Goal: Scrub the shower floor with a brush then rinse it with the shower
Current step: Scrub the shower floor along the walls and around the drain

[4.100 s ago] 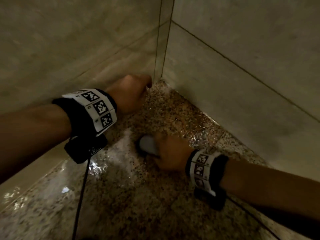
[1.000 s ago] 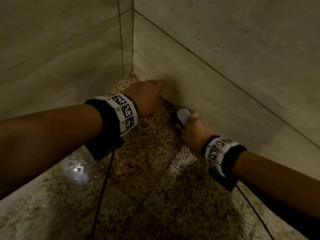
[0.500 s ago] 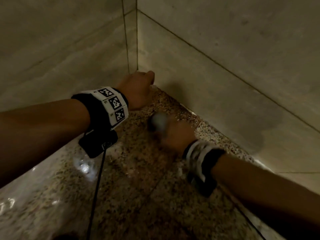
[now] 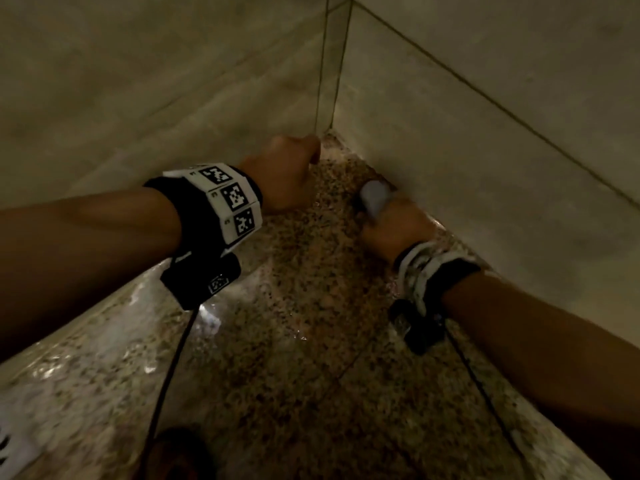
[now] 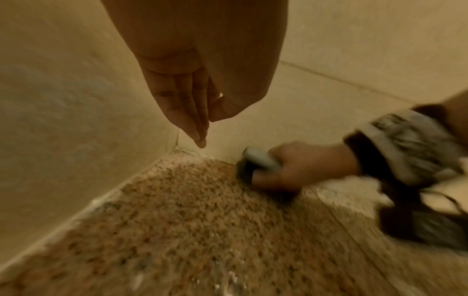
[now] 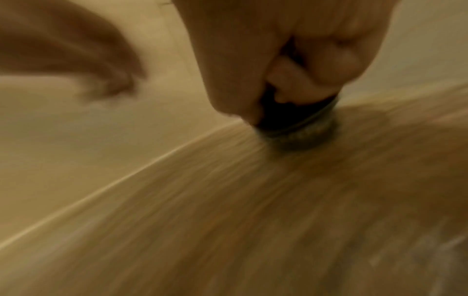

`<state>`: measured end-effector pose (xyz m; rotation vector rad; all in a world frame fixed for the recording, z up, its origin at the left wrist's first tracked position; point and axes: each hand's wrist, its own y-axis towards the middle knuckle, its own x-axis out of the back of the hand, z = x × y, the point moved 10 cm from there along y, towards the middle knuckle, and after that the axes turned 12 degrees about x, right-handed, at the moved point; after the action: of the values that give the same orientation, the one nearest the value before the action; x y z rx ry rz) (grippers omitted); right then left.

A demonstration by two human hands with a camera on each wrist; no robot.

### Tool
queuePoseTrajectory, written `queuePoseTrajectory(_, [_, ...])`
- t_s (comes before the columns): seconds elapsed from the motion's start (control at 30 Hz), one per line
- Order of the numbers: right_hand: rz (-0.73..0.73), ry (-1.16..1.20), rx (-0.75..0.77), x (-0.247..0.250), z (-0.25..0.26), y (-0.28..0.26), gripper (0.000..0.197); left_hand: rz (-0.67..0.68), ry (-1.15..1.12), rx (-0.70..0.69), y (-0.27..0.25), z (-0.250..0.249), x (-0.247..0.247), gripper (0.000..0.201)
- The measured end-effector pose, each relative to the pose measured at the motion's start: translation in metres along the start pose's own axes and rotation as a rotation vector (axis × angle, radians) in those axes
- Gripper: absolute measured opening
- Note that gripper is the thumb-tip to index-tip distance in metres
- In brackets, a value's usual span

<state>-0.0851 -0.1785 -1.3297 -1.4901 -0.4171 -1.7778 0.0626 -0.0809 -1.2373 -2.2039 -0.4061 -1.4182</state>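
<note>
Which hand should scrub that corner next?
The right hand, probably: it already grips the brush with bristles on the speckled floor beside the corner. The left hand hangs there, holding nothing.

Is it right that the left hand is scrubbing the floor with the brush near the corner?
Not quite: the right hand holds the brush and scrubs the floor near the corner. The left hand holds nothing, as the left wrist view shows.

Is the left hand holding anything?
No: the left hand hangs empty, fingers straight, near the wall corner.
</note>
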Motion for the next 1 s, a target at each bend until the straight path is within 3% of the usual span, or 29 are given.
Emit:
queuePoseTrajectory(0.13, [0.347, 0.038, 0.496, -0.086, 0.146, -0.082, 0.050, -0.099, -0.091, 0.049, -0.010, 0.019, 0.024, 0.028])
queuePoseTrajectory(0.2, [0.353, -0.004, 0.588, -0.072, 0.154, -0.078, 0.046, -0.086, -0.061, 0.065, -0.018, 0.030, 0.026, 0.029])
queuePoseTrajectory(0.23, [0.321, -0.077, 0.576, -0.057, 0.144, -0.058, 0.042, -0.069, -0.050, 0.069, -0.022, 0.035, 0.026, 0.030])
queuePoseTrajectory(0.3, [0.211, -0.084, 0.333, -0.023, 0.090, -0.003, 0.035, -0.057, -0.046, 0.064, -0.030, 0.044, 0.028, 0.031])
queuePoseTrajectory(0.37, [0.016, -0.081, 0.070, 0.000, 0.053, 0.029, 0.059, -0.073, -0.028, 0.065, -0.037, 0.050, 0.031, 0.031])
queuePoseTrajectory(0.4, [-0.004, -0.078, 0.143, -0.005, 0.073, 0.027, 0.068, -0.081, -0.017, 0.072, -0.037, 0.053, 0.032, 0.031])
queuePoseTrajectory(0.43, [0.033, -0.054, 0.311, -0.025, 0.110, 0.016, 0.068, -0.091, -0.012, 0.076, -0.037, 0.053, 0.032, 0.030])
queuePoseTrajectory(0.5, [0.149, 0.030, 0.572, -0.065, 0.186, -0.039, 0.048, -0.095, -0.016, 0.076, -0.034, 0.049, 0.033, 0.031])
queuePoseTrajectory(0.53, [0.256, 0.098, 0.667, -0.081, 0.213, -0.070, 0.040, -0.090, -0.016, 0.074, -0.032, 0.045, 0.033, 0.031])
queuePoseTrajectory(0.6, [0.358, 0.108, 0.745, -0.090, 0.226, -0.087, 0.046, -0.085, -0.032, 0.061, -0.027, 0.037, 0.033, 0.031])
queuePoseTrajectory(0.67, [0.338, -0.036, 0.674, -0.081, 0.194, -0.044, 0.049, -0.095, -0.057, 0.056, -0.022, 0.034, 0.037, 0.031])
queuePoseTrajectory(0.73, [0.167, -0.102, 0.419, -0.046, 0.131, 0.020, 0.051, -0.112, -0.068, 0.051, -0.021, 0.037, 0.042, 0.031])
queuePoseTrajectory(0.8, [0.003, -0.128, 0.278, -0.015, 0.101, 0.045, 0.045, -0.156, -0.074, 0.037, -0.022, 0.038, 0.050, 0.029])
queuePoseTrajectory(0.87, [0.010, -0.125, 0.408, -0.022, 0.146, 0.024, 0.035, -0.178, -0.099, 0.027, -0.023, 0.038, 0.054, 0.028])
queuePoseTrajectory(0.93, [0.098, 0.003, 0.694, -0.051, 0.223, -0.032, 0.027, -0.169, -0.128, 0.035, -0.023, 0.038, 0.054, 0.030])
queuePoseTrajectory(1.0, [0.108, 0.135, 0.952, -0.062, 0.267, -0.077, 0.024, -0.171, -0.133, 0.031, -0.023, 0.034, 0.056, 0.030])
